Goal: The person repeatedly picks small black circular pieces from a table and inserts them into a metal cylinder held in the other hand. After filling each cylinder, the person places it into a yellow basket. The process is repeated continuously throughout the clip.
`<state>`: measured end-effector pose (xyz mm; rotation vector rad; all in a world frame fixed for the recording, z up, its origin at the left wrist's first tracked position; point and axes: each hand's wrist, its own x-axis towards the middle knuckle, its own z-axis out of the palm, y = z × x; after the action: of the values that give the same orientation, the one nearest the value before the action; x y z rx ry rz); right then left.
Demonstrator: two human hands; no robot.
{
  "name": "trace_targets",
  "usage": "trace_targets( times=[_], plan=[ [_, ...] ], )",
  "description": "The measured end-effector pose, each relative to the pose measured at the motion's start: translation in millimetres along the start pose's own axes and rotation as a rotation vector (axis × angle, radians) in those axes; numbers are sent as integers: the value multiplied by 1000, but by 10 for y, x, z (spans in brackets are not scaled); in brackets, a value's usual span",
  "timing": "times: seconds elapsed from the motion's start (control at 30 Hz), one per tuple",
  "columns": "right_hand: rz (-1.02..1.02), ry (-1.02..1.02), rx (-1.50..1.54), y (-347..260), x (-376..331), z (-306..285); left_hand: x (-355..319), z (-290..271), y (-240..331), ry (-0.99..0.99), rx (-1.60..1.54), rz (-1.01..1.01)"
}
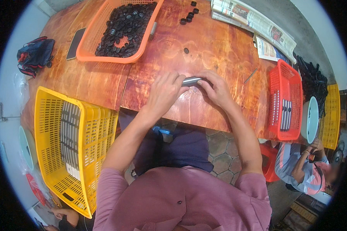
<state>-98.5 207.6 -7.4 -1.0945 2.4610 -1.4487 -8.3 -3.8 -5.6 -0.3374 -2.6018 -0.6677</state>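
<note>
Near the table's front edge, both my hands hold a short silver-and-black metal tube (191,81) crosswise. My left hand (166,91) is closed round its left end, hiding that end. At the right end, the thumb and fingers of my right hand (215,87) pinch the dark part. Beyond my hands lies a single small black round cap (186,50). Several more black caps (189,17) sit in a loose row farther back. An orange basket (115,59) at the far left holds a heap of similar black pieces.
Left of me stands a yellow crate (90,127) with silver-and-black tubes inside. On the right, a red basket (291,77) holds several silver tubes. A thin metal rod (251,75), a dark phone (76,43) and newspapers (254,19) lie on the table. Another person (300,165) sits at right.
</note>
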Motion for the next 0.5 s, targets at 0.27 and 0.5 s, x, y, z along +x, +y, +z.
trace_targets(
  times=[0.27, 0.5],
  plan=[
    [414, 51, 894, -92, 6, -15, 80, -20, 180, -7, -219, -161],
    [307, -21, 718, -83, 14, -72, 96, 42, 192, -377, -1157, -754]
  ],
)
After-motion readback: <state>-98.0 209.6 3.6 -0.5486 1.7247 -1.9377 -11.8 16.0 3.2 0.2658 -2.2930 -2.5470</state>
